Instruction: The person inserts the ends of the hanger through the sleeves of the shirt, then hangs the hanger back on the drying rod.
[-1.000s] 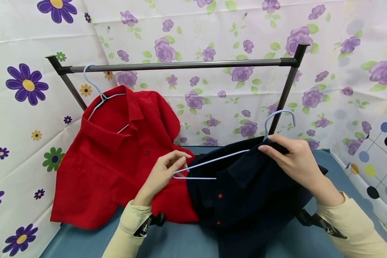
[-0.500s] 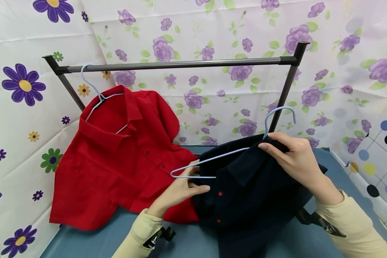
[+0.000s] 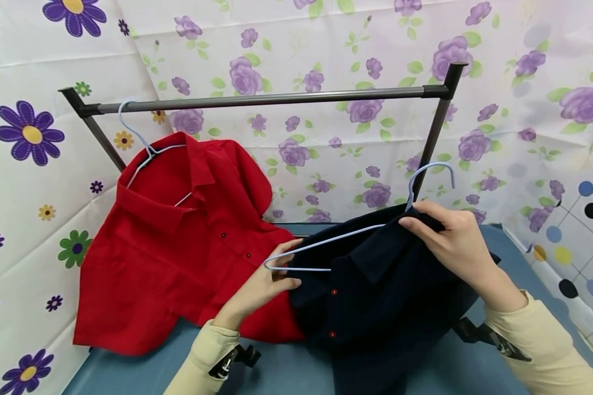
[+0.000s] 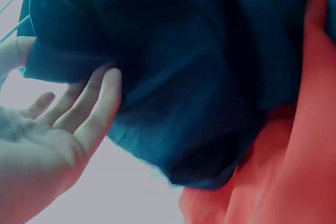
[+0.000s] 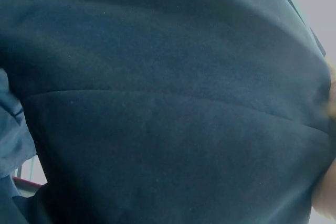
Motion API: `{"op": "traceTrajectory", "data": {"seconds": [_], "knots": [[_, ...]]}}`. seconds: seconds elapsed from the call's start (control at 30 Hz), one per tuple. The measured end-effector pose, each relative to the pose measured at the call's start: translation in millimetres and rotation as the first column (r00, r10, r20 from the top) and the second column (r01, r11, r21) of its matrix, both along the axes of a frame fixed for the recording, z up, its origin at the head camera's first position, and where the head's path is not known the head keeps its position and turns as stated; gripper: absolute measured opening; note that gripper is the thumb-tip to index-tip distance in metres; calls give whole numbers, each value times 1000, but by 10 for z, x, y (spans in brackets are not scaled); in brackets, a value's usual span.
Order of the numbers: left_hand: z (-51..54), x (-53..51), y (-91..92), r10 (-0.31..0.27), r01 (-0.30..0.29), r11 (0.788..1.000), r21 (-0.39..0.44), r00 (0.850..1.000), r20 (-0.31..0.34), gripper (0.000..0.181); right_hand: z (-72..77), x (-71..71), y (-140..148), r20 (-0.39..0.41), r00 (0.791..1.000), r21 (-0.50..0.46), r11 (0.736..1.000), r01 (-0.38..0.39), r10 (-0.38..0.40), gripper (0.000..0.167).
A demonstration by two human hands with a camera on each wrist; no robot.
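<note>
A navy shirt [image 3: 365, 307] with red buttons is partly on a light blue hanger [image 3: 346, 236]. The hanger's hook rises above the collar, and its left end sticks out of the neck opening. My right hand [image 3: 457, 247] pinches the collar just below the hook; in the right wrist view navy cloth [image 5: 173, 145] hides most of that hand. My left hand [image 3: 254, 288] is by the hanger's bare end, thumb in front and some fingers behind. In the left wrist view, its extended fingers [image 4: 102, 95] touch the navy cloth [image 4: 173, 77], not closed round it.
A red shirt [image 3: 163, 263] hangs on another light blue hanger [image 3: 137, 131], hooked at the left of a dark metal rail [image 3: 277, 99]. Its lower part lies against the navy shirt. Under both is a blue-covered table [image 3: 277, 367]; flowered cloth [image 3: 316, 49] stands behind.
My left hand has left the hanger's end, moved right to the navy shirt's edge, then drawn back slightly left. My right hand keeps its pinch on the collar. The head view has shifted slightly.
</note>
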State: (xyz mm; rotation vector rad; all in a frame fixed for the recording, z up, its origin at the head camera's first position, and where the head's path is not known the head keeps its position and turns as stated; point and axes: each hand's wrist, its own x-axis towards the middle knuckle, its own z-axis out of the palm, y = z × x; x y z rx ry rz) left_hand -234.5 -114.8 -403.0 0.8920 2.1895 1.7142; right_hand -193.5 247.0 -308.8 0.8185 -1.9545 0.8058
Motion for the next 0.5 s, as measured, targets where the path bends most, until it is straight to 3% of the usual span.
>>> {"op": "traceTrajectory", "data": {"seconds": [0.1,0.5], "knots": [[73,-2,-120,-20,20,1000,14,1000,3,70,-12,-7,25,7,1000,4,1000,1,-1,50],[306,41,-467,-71,66,993,-102,996,-47,69,-86,-23,65,10,998,40,997,-60,60,42]]}}
